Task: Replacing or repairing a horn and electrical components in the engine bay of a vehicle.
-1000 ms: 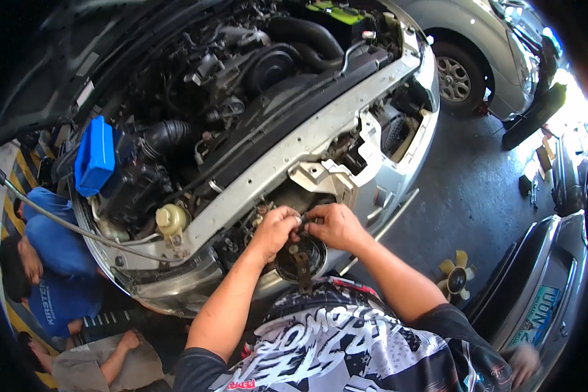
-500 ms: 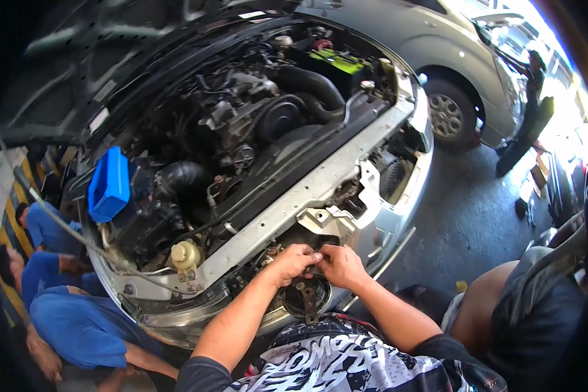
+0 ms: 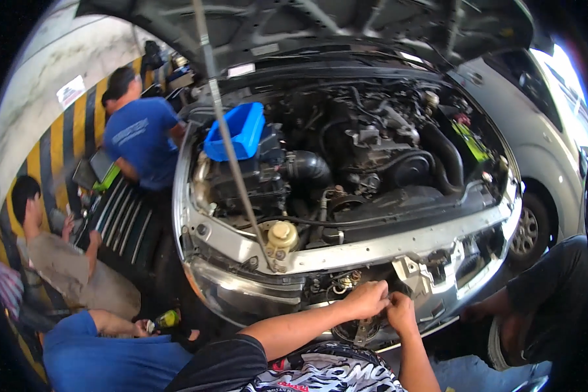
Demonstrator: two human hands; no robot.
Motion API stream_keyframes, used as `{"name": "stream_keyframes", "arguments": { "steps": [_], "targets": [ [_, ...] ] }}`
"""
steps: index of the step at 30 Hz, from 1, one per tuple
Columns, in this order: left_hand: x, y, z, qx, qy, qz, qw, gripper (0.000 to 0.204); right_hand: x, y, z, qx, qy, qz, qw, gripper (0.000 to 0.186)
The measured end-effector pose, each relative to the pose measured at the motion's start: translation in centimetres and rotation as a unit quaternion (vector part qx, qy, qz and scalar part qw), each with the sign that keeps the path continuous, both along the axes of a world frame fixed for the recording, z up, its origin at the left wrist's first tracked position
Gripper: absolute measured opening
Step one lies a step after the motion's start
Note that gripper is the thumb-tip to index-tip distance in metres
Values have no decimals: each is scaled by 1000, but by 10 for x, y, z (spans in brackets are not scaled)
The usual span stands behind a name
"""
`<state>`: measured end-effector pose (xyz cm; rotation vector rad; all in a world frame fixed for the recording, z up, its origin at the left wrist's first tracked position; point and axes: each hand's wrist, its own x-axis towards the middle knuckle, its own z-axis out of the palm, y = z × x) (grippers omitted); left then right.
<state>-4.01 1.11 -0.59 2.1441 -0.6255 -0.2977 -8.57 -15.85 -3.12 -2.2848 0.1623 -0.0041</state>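
My left hand and my right hand meet fingertip to fingertip over the open front of a car. Both are closed in a pinch, and whatever sits between the fingertips is too small and too covered to make out. Just below them, close to my shirt, is a round dark part with a metal bracket, which looks like a car horn. A brassy fitting with wiring lies beside my left wrist. Beyond my hands runs the silver radiator crossmember, with a bent pale bracket near my right hand.
A hood prop rod slants up from the crossmember, beside a yellowed reservoir. The blue plastic tray rests on the engine bay's left side. Several people, one in a blue shirt, are at left; another person's dark-clothed leg is at right.
The view has swung left, bringing the striped wall and more people into sight. My hands stay pinched together at the car's front.
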Motion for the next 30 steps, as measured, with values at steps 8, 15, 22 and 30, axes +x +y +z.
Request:
{"name": "stream_keyframes", "arguments": {
  "steps": [8, 15, 22, 30],
  "targets": [
    [-8, 0, -18, 21, -139, -13, 990, 27, -3, 0, 46, -156, -132, 85, 975, 18],
    [-15, -4, -23, 34, -205, -5, 978, 24, 27, -2, 37, -80, -19, 148, 986, 17],
    [-24, 2, -12, 28, -208, 19, 977, 25, 46, -8, 11, 70, 41, 185, 979, 27],
    [-26, 0, -18, -95, -98, 105, 985, 32, 28, 13, 50, 338, -4, -10, 941, 48]
  ]
}}
